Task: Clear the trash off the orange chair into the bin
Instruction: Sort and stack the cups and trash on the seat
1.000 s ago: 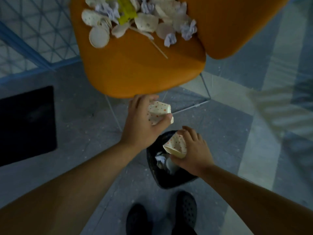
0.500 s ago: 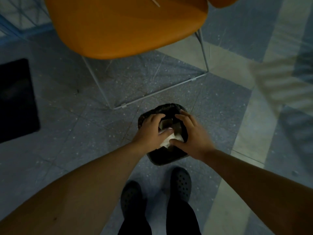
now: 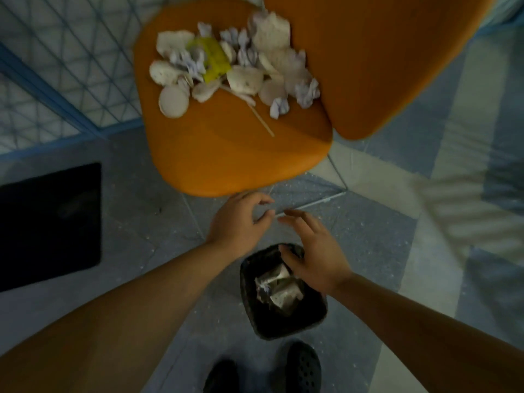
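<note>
The orange chair [image 3: 232,154] fills the upper middle, its seat heaped at the back with trash [image 3: 235,69]: crumpled paper cups, tissue wads, a yellow wrapper [image 3: 214,59] and a thin wooden stick [image 3: 262,123]. On the floor below stands a small black bin [image 3: 283,321] with crumpled paper cups [image 3: 279,287] inside. My left hand [image 3: 239,219] hovers empty just below the seat's front edge, fingers loosely curled. My right hand [image 3: 312,256] is above the bin's far rim, fingers spread, holding nothing.
A black mat [image 3: 51,222] lies on the grey floor at the left. A blue wire-mesh panel [image 3: 56,80] stands behind the chair on the left. The chair's thin metal legs [image 3: 337,177] reach the floor near the bin. My dark shoes [image 3: 303,367] are at the bottom.
Both hands let go of the crumpled paper cups into the bin, then rose out of it toward the chair. The view tilted back up, bringing the trash pile into sight.
</note>
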The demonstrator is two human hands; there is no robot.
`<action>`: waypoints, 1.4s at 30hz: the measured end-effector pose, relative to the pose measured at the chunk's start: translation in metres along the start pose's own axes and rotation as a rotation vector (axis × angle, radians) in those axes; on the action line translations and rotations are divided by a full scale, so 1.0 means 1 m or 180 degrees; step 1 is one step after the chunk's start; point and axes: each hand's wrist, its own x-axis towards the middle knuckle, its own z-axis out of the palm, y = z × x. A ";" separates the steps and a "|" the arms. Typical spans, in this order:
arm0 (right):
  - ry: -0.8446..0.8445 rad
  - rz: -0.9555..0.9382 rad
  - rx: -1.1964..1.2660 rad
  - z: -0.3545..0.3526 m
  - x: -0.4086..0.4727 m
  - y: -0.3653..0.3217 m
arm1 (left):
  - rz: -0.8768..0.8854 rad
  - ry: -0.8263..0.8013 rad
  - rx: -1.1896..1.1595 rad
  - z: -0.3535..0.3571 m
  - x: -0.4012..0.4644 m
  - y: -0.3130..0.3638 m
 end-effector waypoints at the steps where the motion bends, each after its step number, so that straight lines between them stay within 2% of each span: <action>1: 0.0080 -0.0033 0.0066 -0.010 0.012 -0.006 | 0.0058 0.0113 0.0006 -0.013 0.009 0.005; 9: 0.0544 -0.0369 0.0377 -0.067 0.117 -0.032 | 0.0142 0.0969 0.0063 -0.105 0.086 0.020; 17: 0.0962 -0.0375 0.0409 -0.073 0.245 -0.014 | 0.0231 0.1299 0.0019 -0.154 0.201 -0.021; 24: 0.1121 -0.0247 0.0101 -0.063 0.361 0.017 | 0.0442 0.1184 0.0076 -0.191 0.328 -0.070; 28: 0.0995 -0.0221 0.0247 -0.067 0.426 0.024 | 0.0463 0.1016 0.0187 -0.208 0.399 -0.093; 31: 0.0891 -0.0050 0.0206 -0.072 0.466 0.026 | 0.0211 0.0615 0.0562 -0.215 0.442 -0.107; 34: 0.0742 0.0057 0.0131 -0.075 0.503 0.026 | -0.0255 -0.0003 0.0839 -0.219 0.473 -0.123; 36: 0.0745 0.0036 -0.0032 -0.075 0.529 0.025 | -0.0272 -0.0252 0.0933 -0.219 0.484 -0.132; 42: 0.0292 0.0061 -0.0870 -0.052 0.584 0.031 | -0.0085 -0.0346 0.0793 -0.215 0.489 -0.145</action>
